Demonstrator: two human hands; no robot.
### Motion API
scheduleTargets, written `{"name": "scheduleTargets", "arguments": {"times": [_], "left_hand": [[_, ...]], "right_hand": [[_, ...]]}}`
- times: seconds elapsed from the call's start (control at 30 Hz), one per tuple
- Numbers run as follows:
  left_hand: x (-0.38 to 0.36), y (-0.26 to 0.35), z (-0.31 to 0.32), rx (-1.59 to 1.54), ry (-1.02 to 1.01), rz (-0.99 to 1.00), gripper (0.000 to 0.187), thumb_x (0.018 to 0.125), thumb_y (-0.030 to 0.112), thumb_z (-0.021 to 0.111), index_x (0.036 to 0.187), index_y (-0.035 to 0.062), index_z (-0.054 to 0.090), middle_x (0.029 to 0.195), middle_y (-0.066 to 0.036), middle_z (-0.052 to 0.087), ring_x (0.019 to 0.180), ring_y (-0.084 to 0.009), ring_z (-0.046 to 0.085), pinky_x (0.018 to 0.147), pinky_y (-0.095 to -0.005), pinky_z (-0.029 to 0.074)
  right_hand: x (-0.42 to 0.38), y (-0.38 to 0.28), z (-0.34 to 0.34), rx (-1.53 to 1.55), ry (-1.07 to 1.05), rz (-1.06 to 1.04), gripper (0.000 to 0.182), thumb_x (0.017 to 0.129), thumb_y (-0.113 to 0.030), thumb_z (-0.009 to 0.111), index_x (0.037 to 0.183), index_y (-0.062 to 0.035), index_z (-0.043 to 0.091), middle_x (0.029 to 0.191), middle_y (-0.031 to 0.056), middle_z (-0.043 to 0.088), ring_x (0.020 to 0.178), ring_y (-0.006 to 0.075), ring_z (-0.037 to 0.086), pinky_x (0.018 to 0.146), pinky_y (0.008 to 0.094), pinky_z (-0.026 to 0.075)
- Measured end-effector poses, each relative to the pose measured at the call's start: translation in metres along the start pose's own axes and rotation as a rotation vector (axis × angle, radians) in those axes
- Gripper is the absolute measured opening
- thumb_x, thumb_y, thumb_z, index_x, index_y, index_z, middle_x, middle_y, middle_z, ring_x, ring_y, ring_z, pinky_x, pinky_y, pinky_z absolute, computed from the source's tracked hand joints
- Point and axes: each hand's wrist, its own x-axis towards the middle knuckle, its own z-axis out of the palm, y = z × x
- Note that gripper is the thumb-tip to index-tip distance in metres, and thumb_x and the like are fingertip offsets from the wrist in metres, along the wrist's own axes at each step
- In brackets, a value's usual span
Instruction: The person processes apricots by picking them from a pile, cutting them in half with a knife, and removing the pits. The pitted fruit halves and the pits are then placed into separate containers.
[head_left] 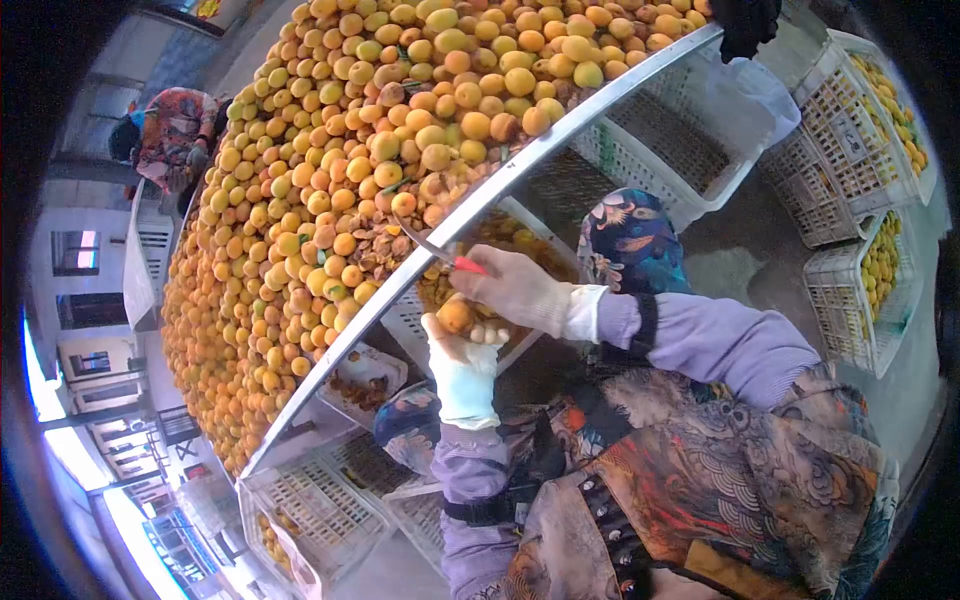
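My left hand [466, 365], in a white glove, is closed around an orange-yellow apricot [456, 315]. The thumb lies along one side of the fruit and the fingers curl beneath it. Right beside it, my gloved right hand [522, 291] grips a small knife by its red handle [470, 265]. The curved metal blade [420, 240] points away from the apricot, over the metal edge [480, 198] of the sorting table. A heap of apricots [330, 170] covers that table. Below my hands, a crate holding fruit pieces [525, 238] is partly hidden.
White plastic crates [850, 140] full of yellow fruit stand at the right. Another crate [715, 180] sits under the table edge at upper right. A white tub [350, 400] with brown scraps and a lattice crate [310, 510] are at lower left. Another person [175, 135] bends at far left.
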Motion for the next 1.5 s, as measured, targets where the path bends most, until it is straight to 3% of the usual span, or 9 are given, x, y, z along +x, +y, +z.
{"name": "scheduleTargets", "arguments": {"times": [0.17,0.3,0.4,0.63,0.93,1.13,1.2,1.3,1.5], "left_hand": [[-0.01,0.01,0.02,0.013,-0.039,0.087,0.041,0.09,0.043,0.05,0.11,0.0083,0.055,0.1,-0.006,0.058,0.086,-0.0195,0.052,0.083,-0.0388,0.042],[-0.017,0.005,0.023,0.013,0.08,0.195,0.038,0.091,0.041,0.05,0.106,0.0063,0.056,0.092,-0.008,0.058,0.088,-0.0226,0.056,0.082,-0.0404,0.045],[-0.019,0.002,0.024,0.133,0.186,0.201,0.043,0.091,0.046,0.048,0.112,0.0093,0.053,0.093,-0.005,0.057,0.087,-0.0179,0.056,0.076,-0.0358,0.048],[-0.02,0.001,0.015,0.057,0.032,0.22,0.052,0.089,0.044,0.053,0.126,0.0091,0.045,0.108,-0.01,0.057,0.095,-0.0232,0.054,0.086,-0.0376,0.044],[-0.026,-0.006,0.018,0.108,0.05,0.226,0.044,0.097,0.031,0.04,0.133,0.005,0.038,0.111,-0.01,0.052,0.103,-0.024,0.053,0.094,-0.0404,0.042],[-0.025,-0.009,0.018,0.217,0.043,0.237,0.038,0.095,0.033,0.044,0.121,0.0054,0.047,0.105,-0.009,0.054,0.101,-0.0245,0.052,0.094,-0.0421,0.042],[-0.023,-0.01,0.019,0.234,0.079,0.293,0.033,0.096,0.028,0.046,0.119,0.0047,0.044,0.105,-0.01,0.054,0.095,-0.0184,0.057,0.082,-0.0305,0.048],[-0.031,-0.001,0.034,0.424,0.139,0.315,0.028,0.095,0.021,0.046,0.117,0.0038,0.044,0.105,-0.011,0.053,0.095,-0.0187,0.057,0.083,-0.0298,0.048],[-0.025,0.001,0.028,0.165,0.098,0.339,0.031,0.092,0.012,0.049,0.12,0.0002,0.042,0.11,-0.012,0.053,0.096,-0.02,0.057,0.09,-0.0339,0.047]], "right_hand": [[-0.023,0.012,-0.011,-0.004,-0.158,-0.211,0.031,0.09,-0.031,0.056,0.103,-0.0025,0.053,0.074,0.0052,0.06,0.074,0.0099,0.058,0.063,0.0256,0.048],[-0.037,0.015,-0.02,-0.353,-0.254,-0.11,0.027,0.092,-0.035,0.05,0.102,-0.0104,0.058,0.069,0.0023,0.055,0.062,0.0082,0.054,0.052,0.023,0.044],[-0.05,-0.007,-0.016,-0.063,-0.358,0.367,0.034,0.095,-0.037,0.041,0.087,-0.008,0.057,0.057,-0.0026,0.042,0.042,0.0055,0.035,0.037,0.0196,0.027],[-0.051,0.007,-0.019,0.008,-0.508,0.321,0.044,0.096,-0.042,0.032,0.086,-0.0067,0.057,0.055,-0.0024,0.042,0.042,0.0063,0.036,0.037,0.0215,0.029],[-0.054,0.005,-0.017,-0.032,-0.514,0.403,0.051,0.095,-0.048,0.031,0.086,-0.0058,0.057,0.053,-0.0025,0.041,0.04,0.0061,0.033,0.036,0.0214,0.027],[-0.052,0.01,-0.018,-0.058,-0.481,0.38,0.051,0.095,-0.048,0.032,0.085,-0.0052,0.057,0.052,-0.0027,0.04,0.039,0.006,0.034,0.035,0.0215,0.026],[-0.051,0.013,-0.019,-0.041,-0.47,0.391,0.051,0.093,-0.051,0.034,0.084,-0.0066,0.058,0.053,-0.003,0.041,0.039,0.006,0.034,0.035,0.0214,0.027],[-0.049,0.01,-0.021,0.016,-0.43,0.403,0.05,0.094,-0.049,0.034,0.083,-0.0063,0.058,0.052,-0.003,0.041,0.039,0.006,0.034,0.035,0.0216,0.027],[-0.04,0.0,-0.024,0.07,-0.313,0.389,0.05,0.094,-0.048,0.035,0.078,-0.0069,0.058,0.048,-0.0014,0.043,0.036,0.0069,0.035,0.034,0.0215,0.028]]}}
